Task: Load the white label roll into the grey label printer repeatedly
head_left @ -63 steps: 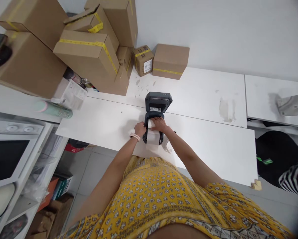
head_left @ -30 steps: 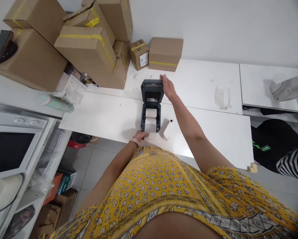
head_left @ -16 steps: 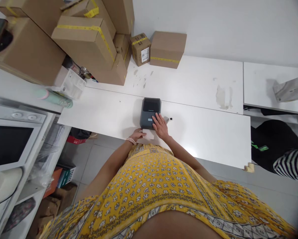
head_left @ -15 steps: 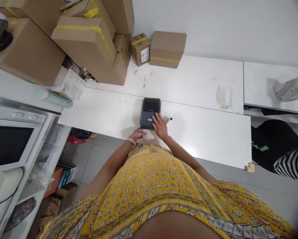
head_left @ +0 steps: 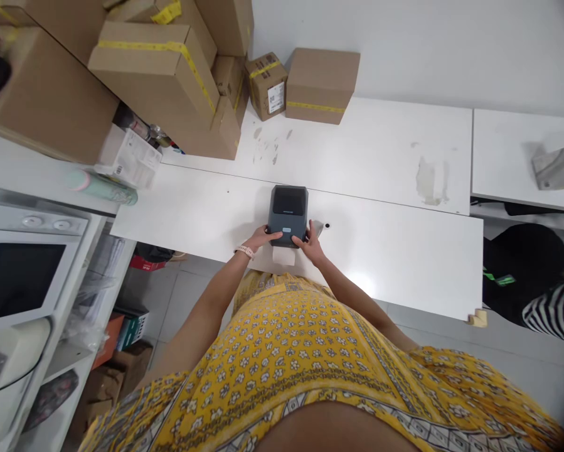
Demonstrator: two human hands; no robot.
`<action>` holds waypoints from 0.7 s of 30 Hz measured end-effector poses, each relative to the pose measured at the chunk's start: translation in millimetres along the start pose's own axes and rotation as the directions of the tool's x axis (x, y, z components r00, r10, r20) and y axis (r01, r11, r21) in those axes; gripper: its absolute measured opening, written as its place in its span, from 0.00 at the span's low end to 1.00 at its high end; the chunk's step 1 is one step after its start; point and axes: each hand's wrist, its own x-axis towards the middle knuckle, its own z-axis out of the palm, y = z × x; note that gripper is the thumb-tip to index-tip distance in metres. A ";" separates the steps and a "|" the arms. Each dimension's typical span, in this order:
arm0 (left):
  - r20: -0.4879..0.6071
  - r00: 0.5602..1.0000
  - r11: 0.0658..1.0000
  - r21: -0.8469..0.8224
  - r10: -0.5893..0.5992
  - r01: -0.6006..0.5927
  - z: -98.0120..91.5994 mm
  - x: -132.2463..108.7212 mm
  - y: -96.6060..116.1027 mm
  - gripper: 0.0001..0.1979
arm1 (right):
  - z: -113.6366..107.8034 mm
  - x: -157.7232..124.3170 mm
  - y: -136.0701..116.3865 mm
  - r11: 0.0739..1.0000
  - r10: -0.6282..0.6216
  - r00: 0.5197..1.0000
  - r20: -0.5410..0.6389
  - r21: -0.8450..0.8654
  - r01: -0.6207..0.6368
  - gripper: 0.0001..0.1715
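Observation:
A dark grey label printer [head_left: 288,217] with a black window on top and a pale button stands on the white table [head_left: 206,207] in front of me. My left hand [head_left: 261,238] is closed around its near left corner, thumb lying on the front below the button. On the near right corner, my right hand [head_left: 312,247] grips likewise, with its thumb on the front and fingers along the side. A strip of white label paper [head_left: 284,256] sticks out of the printer's near side, between my hands. The fingertips behind the printer's sides are partly hidden.
Taped cardboard boxes [head_left: 154,81] are stacked at the back left, with a smaller box [head_left: 267,88] and a wider one [head_left: 323,85] beside them. A green bottle [head_left: 105,188] and a microwave [head_left: 22,282] are at left. At the right edge, a person's striped sleeve [head_left: 554,311] shows.
My left hand has moved from the label paper up onto the printer's left corner. My right hand has shifted from the printer's top to its right side.

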 end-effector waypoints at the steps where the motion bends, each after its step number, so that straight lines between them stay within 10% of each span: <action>1: -0.002 1.000 1.000 -0.006 0.016 -0.016 0.1 0.6 -1.7 0.35 | -0.2 -0.1 0.6 1.000 -0.001 1.000 -0.002 0.002 0.001 0.79; 13: -0.018 0.999 0.999 -0.012 0.032 -0.032 3.7 -8.2 -8.4 0.35 | 6.3 -6.2 -3.8 0.979 -0.120 0.992 -0.024 -0.170 0.114 0.71; 21: 0.077 0.911 0.908 -0.081 -0.404 0.410 20.2 -36.3 -48.4 0.26 | -2.0 -22.1 -36.5 0.714 -0.392 0.907 0.155 -0.570 0.407 0.37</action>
